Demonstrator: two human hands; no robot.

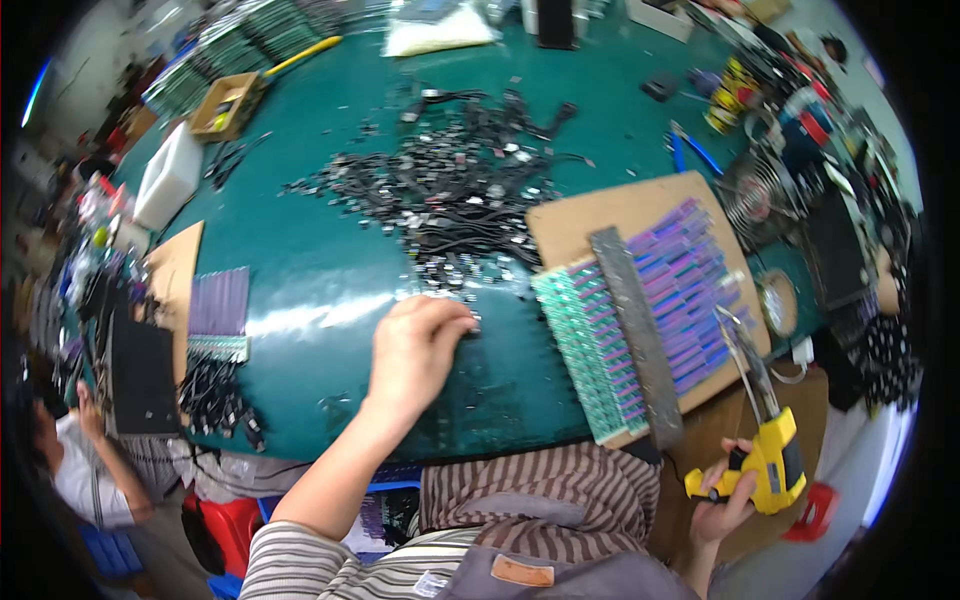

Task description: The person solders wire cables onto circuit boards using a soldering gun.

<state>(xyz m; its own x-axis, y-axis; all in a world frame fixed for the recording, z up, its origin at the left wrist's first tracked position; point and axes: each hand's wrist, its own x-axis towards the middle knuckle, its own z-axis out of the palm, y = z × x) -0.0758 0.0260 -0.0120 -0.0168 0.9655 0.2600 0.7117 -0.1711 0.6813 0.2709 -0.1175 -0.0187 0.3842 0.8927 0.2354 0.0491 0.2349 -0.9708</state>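
Note:
My left hand (412, 345) is over the green tabletop, thumb and fingers pinched together. A small shiny piece (474, 324) shows at the fingertips, too small to name with certainty. Just beyond lies a wide pile of black cables with metal plugs (450, 190). My right hand (725, 500) grips a yellow soldering gun (775, 465) by its handle at the lower right. Its metal prongs point up toward a tan board (570, 220). On that board rest rows of green circuit boards (585, 350) and purple strips (680, 290), with a dark grey bar (637, 335) across them.
Blue-handled pliers (693, 150), a coil-shaped metal fan (755, 195) and a round dish (776, 298) stand right. At left are a white foam block (168, 178), a cardboard box (225, 108), and purple strips with black cables (218, 300). Another person (95, 460) sits far left.

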